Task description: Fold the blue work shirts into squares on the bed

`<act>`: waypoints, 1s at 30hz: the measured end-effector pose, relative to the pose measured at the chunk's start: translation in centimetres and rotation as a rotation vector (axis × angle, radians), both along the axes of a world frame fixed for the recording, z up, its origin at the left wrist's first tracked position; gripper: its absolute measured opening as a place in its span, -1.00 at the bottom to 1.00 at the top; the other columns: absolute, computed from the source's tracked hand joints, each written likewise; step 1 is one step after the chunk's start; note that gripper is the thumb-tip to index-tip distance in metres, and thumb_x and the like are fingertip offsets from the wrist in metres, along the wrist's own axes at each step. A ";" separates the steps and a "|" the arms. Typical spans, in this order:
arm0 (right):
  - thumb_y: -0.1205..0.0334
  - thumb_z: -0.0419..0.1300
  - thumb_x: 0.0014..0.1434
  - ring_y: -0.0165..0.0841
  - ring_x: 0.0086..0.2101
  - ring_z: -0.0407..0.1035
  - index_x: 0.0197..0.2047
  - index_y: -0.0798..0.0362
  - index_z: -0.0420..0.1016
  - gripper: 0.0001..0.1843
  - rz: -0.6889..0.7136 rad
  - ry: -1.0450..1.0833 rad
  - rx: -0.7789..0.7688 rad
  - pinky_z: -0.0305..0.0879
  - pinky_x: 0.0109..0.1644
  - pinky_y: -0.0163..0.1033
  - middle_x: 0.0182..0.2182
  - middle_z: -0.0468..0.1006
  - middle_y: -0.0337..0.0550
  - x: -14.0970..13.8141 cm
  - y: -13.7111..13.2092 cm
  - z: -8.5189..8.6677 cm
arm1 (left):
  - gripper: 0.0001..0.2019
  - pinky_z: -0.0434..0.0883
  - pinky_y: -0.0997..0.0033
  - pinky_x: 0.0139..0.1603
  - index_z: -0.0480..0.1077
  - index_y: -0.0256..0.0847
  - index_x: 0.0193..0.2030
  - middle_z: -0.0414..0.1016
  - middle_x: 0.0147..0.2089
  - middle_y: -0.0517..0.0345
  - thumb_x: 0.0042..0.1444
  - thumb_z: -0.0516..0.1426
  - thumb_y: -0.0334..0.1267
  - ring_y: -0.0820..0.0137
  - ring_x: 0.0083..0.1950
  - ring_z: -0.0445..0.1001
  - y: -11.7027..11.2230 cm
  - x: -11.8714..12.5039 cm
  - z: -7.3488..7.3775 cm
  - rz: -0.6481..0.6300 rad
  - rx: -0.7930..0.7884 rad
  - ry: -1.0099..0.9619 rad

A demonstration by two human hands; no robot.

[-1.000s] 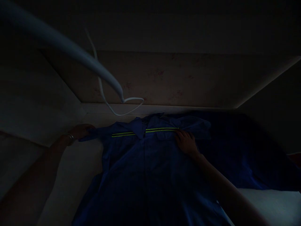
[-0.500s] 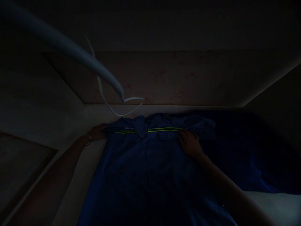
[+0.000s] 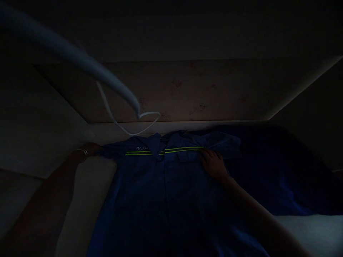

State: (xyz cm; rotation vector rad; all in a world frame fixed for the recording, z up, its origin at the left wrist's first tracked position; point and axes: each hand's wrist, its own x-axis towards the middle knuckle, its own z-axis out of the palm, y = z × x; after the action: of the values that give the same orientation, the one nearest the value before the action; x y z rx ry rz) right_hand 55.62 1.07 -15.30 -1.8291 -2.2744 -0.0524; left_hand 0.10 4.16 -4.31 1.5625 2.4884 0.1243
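A dark blue work shirt (image 3: 144, 192) lies spread front up, with its collar at the far end and yellow-green stripes across the chest. White lettering shows above the stripe on the left. My left hand (image 3: 90, 149), with a bracelet at the wrist, is closed on the end of the left-hand sleeve, which is stretched outward. On the right side of the chest, my right hand (image 3: 213, 162) rests flat, its fingers near the stripe's end. Dim light hides the finer details of the fingers.
Dark blue cloth (image 3: 278, 178) lies to the right of the shirt. A pale surface (image 3: 313, 232) shows beneath it. Overhead, a thick pale tube (image 3: 107, 76) and a looped white cord (image 3: 112, 116) hang in front of a flower-patterned panel (image 3: 227, 92).
My left hand has moved left, drawing the sleeve out straighter. My right hand stays on the chest of the shirt. The view has shifted slightly.
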 end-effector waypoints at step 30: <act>0.16 0.14 0.21 -0.09 0.01 0.44 -0.17 0.09 0.60 -0.74 -0.149 0.630 -0.386 0.31 0.12 -0.07 -0.11 0.61 0.04 -9.3 15.5 4.5 | -0.76 0.51 0.21 -0.17 0.43 -0.28 -0.24 0.53 -0.30 0.07 0.25 0.08 -0.12 0.35 -0.26 0.53 8.6 15.9 -3.9 0.118 0.044 -0.947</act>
State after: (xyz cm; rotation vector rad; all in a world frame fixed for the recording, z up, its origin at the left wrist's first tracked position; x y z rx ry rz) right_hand 46.37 16.57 -10.76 -1.8279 -1.7785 0.8636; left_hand 15.95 12.77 -8.25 0.9960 1.8003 0.7429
